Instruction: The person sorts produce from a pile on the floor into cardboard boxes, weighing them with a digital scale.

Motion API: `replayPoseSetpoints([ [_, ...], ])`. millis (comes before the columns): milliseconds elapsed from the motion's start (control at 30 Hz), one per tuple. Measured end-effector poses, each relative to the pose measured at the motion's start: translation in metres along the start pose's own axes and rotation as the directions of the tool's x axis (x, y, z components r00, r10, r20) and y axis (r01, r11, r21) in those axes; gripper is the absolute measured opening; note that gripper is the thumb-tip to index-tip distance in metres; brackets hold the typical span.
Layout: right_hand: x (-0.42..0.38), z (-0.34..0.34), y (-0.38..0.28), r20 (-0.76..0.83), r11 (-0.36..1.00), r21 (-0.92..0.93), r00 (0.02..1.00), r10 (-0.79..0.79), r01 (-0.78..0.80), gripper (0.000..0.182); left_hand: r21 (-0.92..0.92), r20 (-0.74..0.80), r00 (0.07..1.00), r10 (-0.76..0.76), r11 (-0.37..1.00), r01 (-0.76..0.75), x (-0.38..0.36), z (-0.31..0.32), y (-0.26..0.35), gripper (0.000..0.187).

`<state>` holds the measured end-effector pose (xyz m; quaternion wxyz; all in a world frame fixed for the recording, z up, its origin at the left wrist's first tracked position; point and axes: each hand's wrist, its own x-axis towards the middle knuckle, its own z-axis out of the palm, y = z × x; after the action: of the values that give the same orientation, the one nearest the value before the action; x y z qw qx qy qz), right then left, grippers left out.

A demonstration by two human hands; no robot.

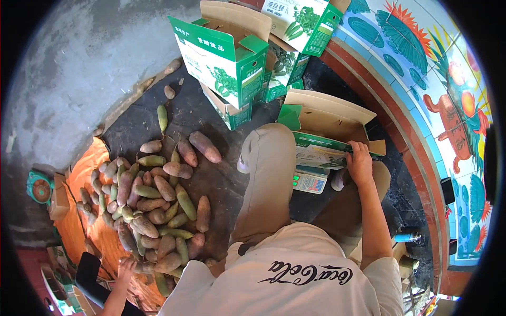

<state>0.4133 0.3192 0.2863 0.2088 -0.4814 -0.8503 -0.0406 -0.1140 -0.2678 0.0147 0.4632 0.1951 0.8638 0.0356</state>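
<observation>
Right hand point(360, 162) on open carton point(327, 126)

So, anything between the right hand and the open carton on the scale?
Nothing visible. The right hand lies on the near rim of the carton, which sits on the scale.

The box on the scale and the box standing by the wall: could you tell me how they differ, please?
The box on the scale lies with its flaps spread open and the right hand on its edge; the box by the wall stands upright and untouched. The scale box shows mostly plain brown cardboard, the wall box its printed green-and-white sides. Both are green-printed cartons.
</observation>
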Motion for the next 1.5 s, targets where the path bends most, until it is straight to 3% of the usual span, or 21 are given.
replayPoseSetpoints([
  [233,0.001,-0.001,-0.003,0.015,1.000,-0.003,1.000,0.027,-0.027,0.040,0.394,0.159,0.983,0.088,0.908,-0.145,0.006,0.100,0.116,0.066],
  [567,0.000,-0.001,-0.003,0.005,1.000,0.005,1.000,0.010,-0.010,0.038,0.601,0.282,0.944,0.171,0.736,-0.313,-0.007,0.148,0.197,0.064],
  [733,0.000,-0.001,-0.001,-0.008,1.000,0.020,1.000,0.003,-0.003,0.039,0.620,0.216,0.953,0.211,0.725,-0.301,-0.002,0.121,0.228,0.063],
  [833,0.000,-0.002,-0.002,-0.016,0.999,0.036,1.000,0.010,-0.009,0.038,0.576,0.081,0.970,0.229,0.783,-0.233,-0.003,0.095,0.251,0.063],
  [967,-0.003,-0.001,-0.001,-0.047,0.998,0.063,0.999,0.018,-0.015,0.035,0.447,-0.144,0.963,0.227,0.883,-0.142,-0.033,0.037,0.302,0.083],
  [1067,-0.004,-0.003,-0.002,-0.050,0.994,0.105,0.998,0.034,-0.029,0.032,0.240,-0.401,0.841,0.363,0.928,-0.286,-0.006,0.011,0.302,0.078],
  [1100,-0.004,-0.002,-0.002,-0.098,0.993,0.113,0.995,0.028,-0.017,0.028,0.200,-0.556,0.743,0.373,0.927,-0.317,-0.013,0.001,0.315,0.073],
  [1200,-0.007,-0.001,-0.002,-0.092,0.990,0.135,0.994,0.051,-0.039,0.026,0.033,-0.780,0.506,0.369,0.832,-0.555,-0.025,-0.046,0.358,0.065],
  [1233,-0.007,-0.001,-0.002,-0.108,0.990,0.139,0.993,0.048,-0.033,0.024,-0.053,-0.786,0.523,0.330,0.806,-0.589,-0.038,-0.067,0.379,0.066],
  [1267,-0.008,-0.001,-0.001,-0.098,0.989,0.142,0.994,0.052,-0.037,0.024,-0.072,-0.821,0.454,0.348,0.724,-0.686,-0.040,-0.083,0.395,0.066],
  [1300,-0.008,-0.001,-0.001,-0.089,0.989,0.144,0.995,0.054,-0.041,0.023,-0.109,-0.827,0.444,0.345,0.677,-0.728,-0.051,-0.099,0.413,0.063],
  [1367,-0.009,-0.001,-0.001,-0.087,0.989,0.139,0.995,0.055,-0.043,0.022,-0.155,-0.854,0.353,0.383,0.459,-0.875,-0.082,-0.120,0.459,0.057],
  [1500,-0.011,0.001,0.000,-0.058,0.990,0.128,0.996,0.067,-0.060,0.019,-0.190,-0.794,0.312,0.522,0.274,-0.943,-0.152,-0.130,0.548,0.056],
])
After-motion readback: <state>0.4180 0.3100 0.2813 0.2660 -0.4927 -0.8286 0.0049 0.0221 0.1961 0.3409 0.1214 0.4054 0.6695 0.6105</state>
